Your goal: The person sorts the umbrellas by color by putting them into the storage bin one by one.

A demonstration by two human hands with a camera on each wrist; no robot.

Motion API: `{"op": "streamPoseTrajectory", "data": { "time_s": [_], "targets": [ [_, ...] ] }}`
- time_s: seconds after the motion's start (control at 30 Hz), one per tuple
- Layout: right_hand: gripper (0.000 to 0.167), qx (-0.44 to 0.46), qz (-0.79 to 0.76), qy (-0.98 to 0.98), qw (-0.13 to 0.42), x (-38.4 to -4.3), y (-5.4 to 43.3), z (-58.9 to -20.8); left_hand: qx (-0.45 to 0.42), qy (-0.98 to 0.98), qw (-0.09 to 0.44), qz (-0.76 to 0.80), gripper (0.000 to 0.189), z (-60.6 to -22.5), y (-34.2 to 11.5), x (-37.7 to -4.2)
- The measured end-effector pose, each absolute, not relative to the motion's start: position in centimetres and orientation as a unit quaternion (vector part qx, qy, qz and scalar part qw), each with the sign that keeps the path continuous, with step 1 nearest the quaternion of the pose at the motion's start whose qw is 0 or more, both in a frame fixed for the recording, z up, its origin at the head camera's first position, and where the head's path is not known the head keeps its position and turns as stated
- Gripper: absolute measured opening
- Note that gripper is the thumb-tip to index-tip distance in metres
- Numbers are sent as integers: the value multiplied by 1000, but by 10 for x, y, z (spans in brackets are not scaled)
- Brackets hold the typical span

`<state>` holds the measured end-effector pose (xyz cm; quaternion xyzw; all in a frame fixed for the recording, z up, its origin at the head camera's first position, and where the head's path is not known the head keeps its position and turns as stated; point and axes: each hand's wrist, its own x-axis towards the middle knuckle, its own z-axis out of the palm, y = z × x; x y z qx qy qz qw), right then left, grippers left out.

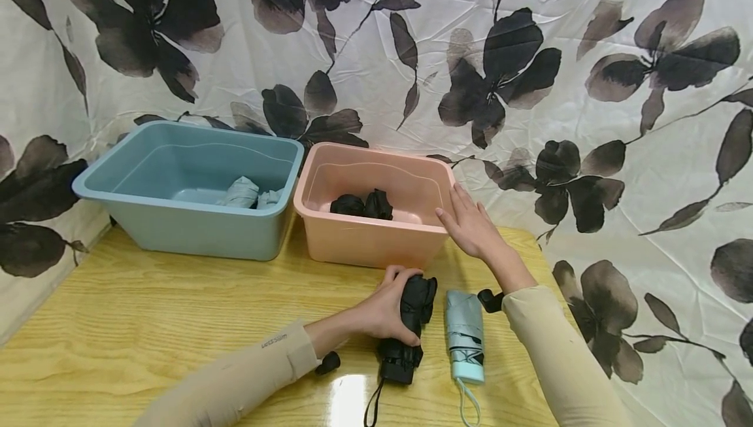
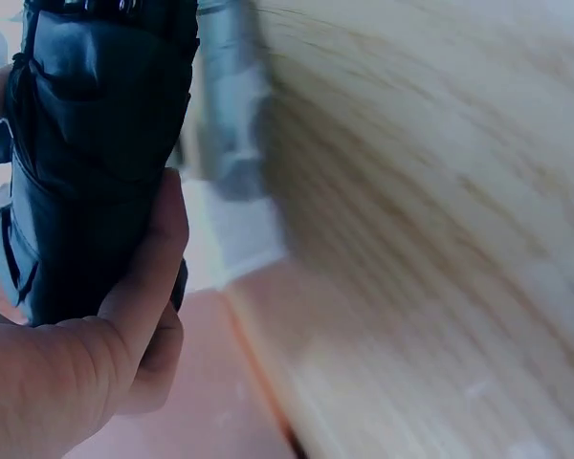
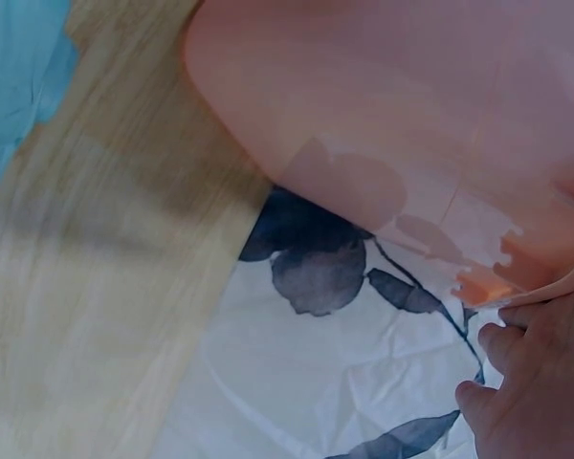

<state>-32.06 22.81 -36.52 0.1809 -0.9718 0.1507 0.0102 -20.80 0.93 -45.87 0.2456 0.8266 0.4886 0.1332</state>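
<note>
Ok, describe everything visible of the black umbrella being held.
The black umbrella is folded, its fabric-looking canopy creased and bunched, with a dark handle and thin loop at the near end. The left hand grips it from the side. It is in front of the pink bin, left of the pale blue umbrella; whether it touches the table is unclear.

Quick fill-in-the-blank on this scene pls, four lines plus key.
1. The umbrella gripped by the left hand is coloured ____.
2. The hand at the rim of the pink bin is the person's ____ one.
3. The number of bins on the table is ____.
4. In the head view, the blue bin stands to the ____ of the pink bin.
Missing words: black; right; two; left.
</note>
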Motion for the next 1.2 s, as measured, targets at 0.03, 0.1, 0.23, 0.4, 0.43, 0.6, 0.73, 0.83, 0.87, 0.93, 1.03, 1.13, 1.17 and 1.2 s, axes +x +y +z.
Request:
{"op": "streamPoseTrajectory", "data": {
  "time_s": [0.03,0.1,0.23,0.4,0.43,0.6,0.73,0.83,0.87,0.93,1.03,1.13,1.17,1.2],
  "targets": [
    [79,181,151,-972,10,-321,228,-365,244,823,129,496,116,-457,8,-207],
    [80,180,151,-972,9,-321,229,-364,243,815,118,513,118,-452,4,-206],
    [80,177,151,-973,7,-321,229,-364,242,801,90,540,121,-435,-6,-202],
    [81,173,150,-973,7,-322,229,-365,242,794,40,556,119,-407,-19,-201],
    [81,174,150,-973,7,-322,229,-365,243,795,28,555,119,-401,-21,-202],
    [80,174,146,-974,5,-322,229,-366,252,798,-35,546,118,-369,-32,-209],
    [80,172,147,-974,0,-323,230,-366,253,797,-85,542,119,-342,-38,-223],
    [80,171,150,-974,-3,-323,230,-366,255,791,-119,543,119,-322,-40,-238],
    [81,170,151,-974,-4,-323,230,-366,252,791,-129,543,119,-315,-41,-244],
    [81,169,152,-974,-3,-324,231,-366,250,787,-149,544,119,-303,-41,-258],
    [80,169,154,-974,-1,-324,231,-366,230,788,-165,547,118,-288,-39,-280],
    [79,170,152,-974,3,-324,230,-366,207,792,-173,548,118,-282,-34,-303],
    [79,170,151,-974,3,-324,230,-367,200,795,-174,546,117,-283,-31,-311],
    [79,170,151,-974,4,-324,229,-367,194,797,-175,544,117,-284,-29,-319]
  ]
}}
